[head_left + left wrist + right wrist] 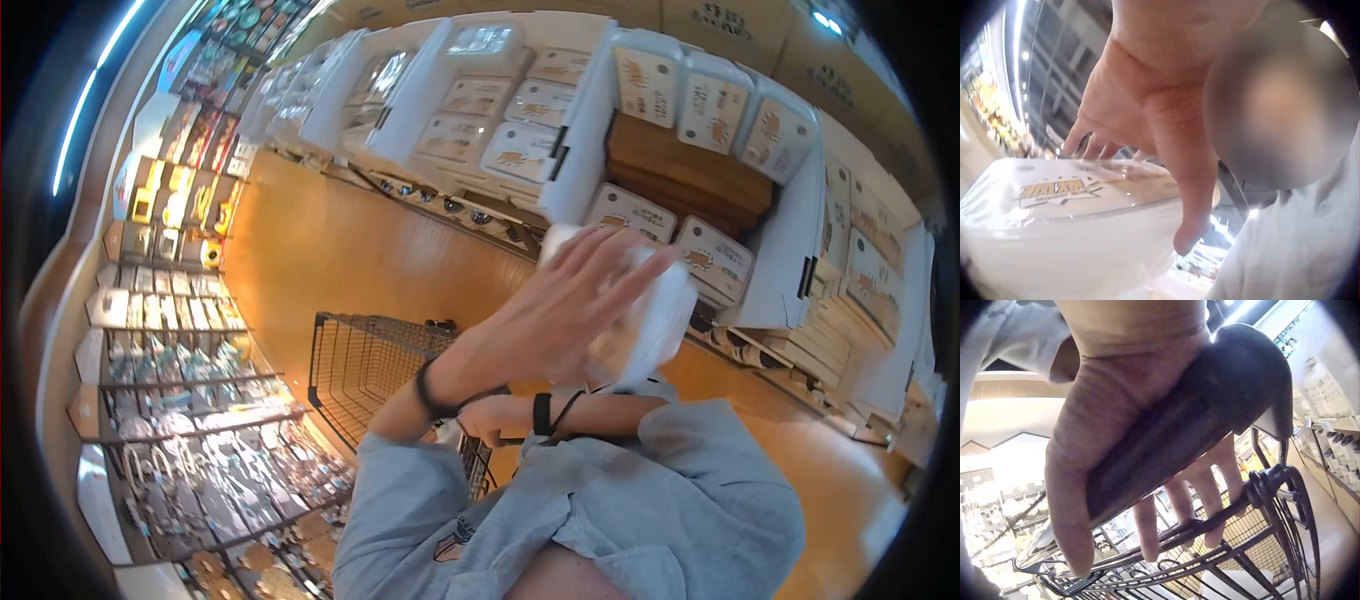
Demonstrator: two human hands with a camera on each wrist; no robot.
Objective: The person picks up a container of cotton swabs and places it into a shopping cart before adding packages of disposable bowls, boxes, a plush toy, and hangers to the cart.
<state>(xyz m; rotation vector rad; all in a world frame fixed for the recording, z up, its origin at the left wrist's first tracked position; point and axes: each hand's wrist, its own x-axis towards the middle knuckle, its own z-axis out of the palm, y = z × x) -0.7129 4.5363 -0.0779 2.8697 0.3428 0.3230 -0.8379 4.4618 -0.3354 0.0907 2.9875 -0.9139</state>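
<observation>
My left hand (560,305) holds a plastic-wrapped white pack (660,325) from above, thumb on one side and fingers across the top. A printed label shows through the film on this pack (1054,194) in the left wrist view. Crossing beneath the left arm, my right hand (487,415) is on the shopping cart (375,365). In the right wrist view, the right hand (1104,425) grips the dark cart handle (1179,434), its thumb and fingers on opposite sides. Beyond the left hand is a white bin (770,290) with similar labelled packs (715,260).
More white bins of packs (500,150) run along the right, with cardboard boxes (720,30) behind. A brown block (690,170) lies inside the nearest bin. Shelves of hanging goods (190,360) line the left side. Wooden floor (300,230) lies between.
</observation>
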